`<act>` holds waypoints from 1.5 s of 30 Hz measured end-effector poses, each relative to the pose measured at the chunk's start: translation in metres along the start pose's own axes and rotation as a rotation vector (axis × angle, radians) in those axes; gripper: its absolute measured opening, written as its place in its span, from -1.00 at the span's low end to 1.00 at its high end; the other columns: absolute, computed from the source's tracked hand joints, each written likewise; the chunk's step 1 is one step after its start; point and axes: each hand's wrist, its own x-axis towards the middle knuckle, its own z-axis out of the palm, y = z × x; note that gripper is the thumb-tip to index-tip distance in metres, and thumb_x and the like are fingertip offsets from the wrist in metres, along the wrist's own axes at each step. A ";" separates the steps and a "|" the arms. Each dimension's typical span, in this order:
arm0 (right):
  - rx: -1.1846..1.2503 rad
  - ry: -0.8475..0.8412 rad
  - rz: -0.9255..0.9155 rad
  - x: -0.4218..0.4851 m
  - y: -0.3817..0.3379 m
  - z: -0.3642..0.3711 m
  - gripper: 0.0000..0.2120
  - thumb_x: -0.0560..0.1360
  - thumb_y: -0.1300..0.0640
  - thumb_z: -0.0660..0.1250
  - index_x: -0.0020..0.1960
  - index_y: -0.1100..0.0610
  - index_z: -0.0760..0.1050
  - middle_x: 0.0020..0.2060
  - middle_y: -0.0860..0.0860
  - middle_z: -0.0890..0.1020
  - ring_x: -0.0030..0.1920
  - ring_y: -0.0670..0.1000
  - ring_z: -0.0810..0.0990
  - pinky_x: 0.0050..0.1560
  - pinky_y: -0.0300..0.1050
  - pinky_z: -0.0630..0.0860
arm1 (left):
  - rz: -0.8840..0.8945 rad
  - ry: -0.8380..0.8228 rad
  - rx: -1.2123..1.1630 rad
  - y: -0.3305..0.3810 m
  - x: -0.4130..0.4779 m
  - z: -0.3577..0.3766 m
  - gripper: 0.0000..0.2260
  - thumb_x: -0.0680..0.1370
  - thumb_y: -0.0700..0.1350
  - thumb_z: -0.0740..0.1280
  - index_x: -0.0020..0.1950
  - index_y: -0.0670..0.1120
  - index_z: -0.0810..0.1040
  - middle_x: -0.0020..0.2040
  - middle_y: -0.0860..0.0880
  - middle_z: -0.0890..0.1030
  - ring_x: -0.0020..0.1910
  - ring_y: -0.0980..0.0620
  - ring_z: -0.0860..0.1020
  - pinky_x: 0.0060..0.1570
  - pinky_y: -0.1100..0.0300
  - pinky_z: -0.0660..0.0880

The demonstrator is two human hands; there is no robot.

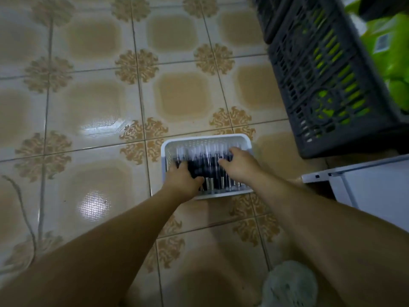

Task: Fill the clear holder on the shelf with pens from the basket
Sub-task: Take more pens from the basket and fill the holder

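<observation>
Closest to the camera there's a fuzzy grey slipper point(290, 284) at the bottom edge, then both bare forearms reaching down to the white basket point(164, 151) sitting on the tiled floor point(93, 103). The pens point(205, 158) are all in there, lying side by side in a packed layer, clear barrels with dark caps. The left hand point(183, 178) is curled into the near-left end and looks like it's got a bunch between thumb and fingers. The right hand point(240, 166) has its fingers spread and bent over the pile, touching it, but it's too blurry to say whether it's pinching any. My take: pens are light and stiff but the smooth barrels slide, so a loose fistful will fan out. Better to grab a small bundle around the middle and squeeze it together. Further right is a white unit point(365, 185), and behind it a dark slatted crate point(314, 74) with green packets point(389, 52). No clear holder in view.
</observation>
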 end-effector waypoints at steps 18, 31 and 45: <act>0.104 0.106 0.070 0.044 -0.008 0.028 -0.49 0.56 0.05 0.31 0.39 0.24 0.24 0.17 0.19 0.51 0.05 0.19 0.54 -0.16 -0.06 0.40 | -0.132 0.170 -0.281 0.006 0.030 0.029 -0.22 0.52 -0.19 0.37 0.56 -0.15 -0.09 0.49 -0.23 0.14 0.42 -0.25 0.25 0.35 -0.13 0.33; 0.325 0.095 0.042 0.052 -0.011 0.032 -0.59 0.52 0.11 0.35 0.32 0.16 0.35 0.13 0.12 0.55 -0.03 0.10 0.56 -0.14 -0.08 0.48 | -0.162 0.188 -0.571 0.008 0.042 0.038 -0.48 0.35 -0.22 0.40 0.26 -0.09 0.30 0.19 -0.18 0.45 0.09 -0.20 0.53 0.01 -0.10 0.58; 0.588 0.043 0.006 0.047 -0.008 0.026 -0.83 0.53 0.20 0.35 0.11 0.12 0.52 0.04 0.07 0.62 0.06 0.10 0.59 0.13 0.07 0.55 | -0.155 0.001 -0.917 0.015 0.046 0.046 -0.56 0.44 -0.23 0.47 0.20 -0.13 0.32 -0.02 -0.04 0.52 -0.10 0.02 0.54 -0.21 0.21 0.48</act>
